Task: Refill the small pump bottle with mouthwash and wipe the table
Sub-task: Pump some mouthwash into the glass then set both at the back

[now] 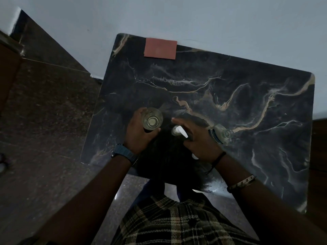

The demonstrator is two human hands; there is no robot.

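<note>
**Holding a glass bottle while the pump is handled**

Gripping a small clear bottle (152, 121) from the side, the left hand (139, 133) curls its fingers and thumb round the glass, and the bottle's open mouth faces the camera. Just to its right, the right hand (198, 138) pinches the white pump top (179, 131) with bent fingers, the nozzle pointing toward the palm. Behind that hand a larger clear mouthwash bottle (221, 133) lies tilted on the dark marble table (247, 103); whether it is capped I cannot tell. A reddish cloth (160, 48) lies flat at the table's far edge, well apart from both hands.
</note>
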